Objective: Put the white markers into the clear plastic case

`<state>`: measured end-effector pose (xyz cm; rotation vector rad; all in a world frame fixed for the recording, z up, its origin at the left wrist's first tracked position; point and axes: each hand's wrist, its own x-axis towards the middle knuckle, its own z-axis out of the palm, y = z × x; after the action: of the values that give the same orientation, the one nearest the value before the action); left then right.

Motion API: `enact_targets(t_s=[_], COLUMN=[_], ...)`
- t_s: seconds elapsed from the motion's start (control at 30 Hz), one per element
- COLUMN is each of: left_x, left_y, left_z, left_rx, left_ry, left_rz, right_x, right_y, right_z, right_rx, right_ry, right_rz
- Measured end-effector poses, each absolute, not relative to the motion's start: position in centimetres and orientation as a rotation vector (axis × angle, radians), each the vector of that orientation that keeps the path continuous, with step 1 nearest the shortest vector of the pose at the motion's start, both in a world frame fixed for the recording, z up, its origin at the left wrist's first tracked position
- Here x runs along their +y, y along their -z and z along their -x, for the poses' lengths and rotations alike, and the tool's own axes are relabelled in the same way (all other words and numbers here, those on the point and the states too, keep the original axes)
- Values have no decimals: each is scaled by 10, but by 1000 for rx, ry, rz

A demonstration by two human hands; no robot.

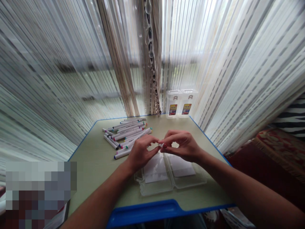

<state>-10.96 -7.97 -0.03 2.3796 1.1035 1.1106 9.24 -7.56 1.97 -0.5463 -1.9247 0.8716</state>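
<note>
Above the table's middle, the fingertips of my left hand (144, 148) and my right hand (182, 144) meet in a pinch. A small white thing (161, 145) shows between them, mostly covered by the fingers, so its kind is unclear. Beneath both hands lies a clear plastic case (156, 190), opened flat like a book, with a white paper (156, 171) in its left half and another white paper (183, 168) in its right half. A loose pile of white markers (128, 133) with coloured ends spreads just beyond my left hand.
Two upright clear plastic cases (172, 103) with yellow, red and blue labels stand at the table's back right. The pale green table (95, 178) has a blue rim. Striped string curtains (83, 63) and a hanging bead strand (150, 47) come down behind it.
</note>
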Motion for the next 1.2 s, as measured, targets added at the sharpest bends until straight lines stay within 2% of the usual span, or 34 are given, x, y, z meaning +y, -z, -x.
enact_targets(t_s=[0.93,1.2], left_x=[-80,-77], left_y=[-1,-6], left_z=[110,114], left_rx=[1062,1153], left_ry=[-1128,-1213], left_rz=[-2306,-2281], right_x=[-80,-73], right_y=[-22,-19], right_z=[-91,-92], right_rx=[-2025,-1675], right_ry=[-794,-915], right_rz=[493,659])
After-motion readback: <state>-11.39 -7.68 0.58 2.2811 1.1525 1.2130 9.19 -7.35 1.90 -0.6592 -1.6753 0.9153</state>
